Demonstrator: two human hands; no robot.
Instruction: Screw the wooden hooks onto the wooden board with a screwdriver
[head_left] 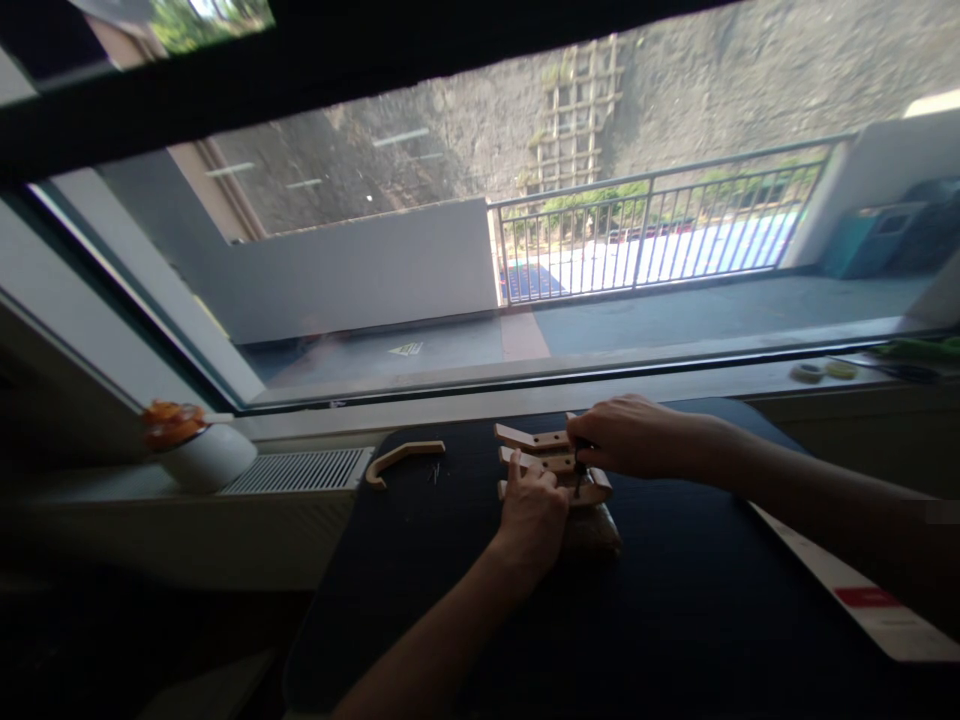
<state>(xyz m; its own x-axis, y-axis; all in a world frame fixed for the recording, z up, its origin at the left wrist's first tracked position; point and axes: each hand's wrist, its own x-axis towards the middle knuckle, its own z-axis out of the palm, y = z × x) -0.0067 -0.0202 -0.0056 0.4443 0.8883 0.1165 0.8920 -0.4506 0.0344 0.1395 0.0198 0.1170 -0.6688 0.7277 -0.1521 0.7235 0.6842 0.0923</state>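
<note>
My right hand (616, 432) is closed around a dark screwdriver (578, 466), its shaft pointing down at the wooden pieces; most of its handle is hidden. Under both hands lies a wooden rack of bent hooks (551, 440) with dark holes along the arms. My left hand (534, 510) grips the near left side of this rack, with its fingers over the wood. A loose bent wooden hook (405, 452) lies to the left on the dark table. Several small screws (433, 473) are beside it. A shiny, wrapped-looking item (596, 528) sits at the rack's near side, its kind unclear.
The dark table (660, 620) stands against a window sill and a radiator (300, 470). A white pot with orange on top (202, 450) is at the left. Rolls of tape (823, 371) rest on the right sill. A pale board (855, 590) lies at the table's right.
</note>
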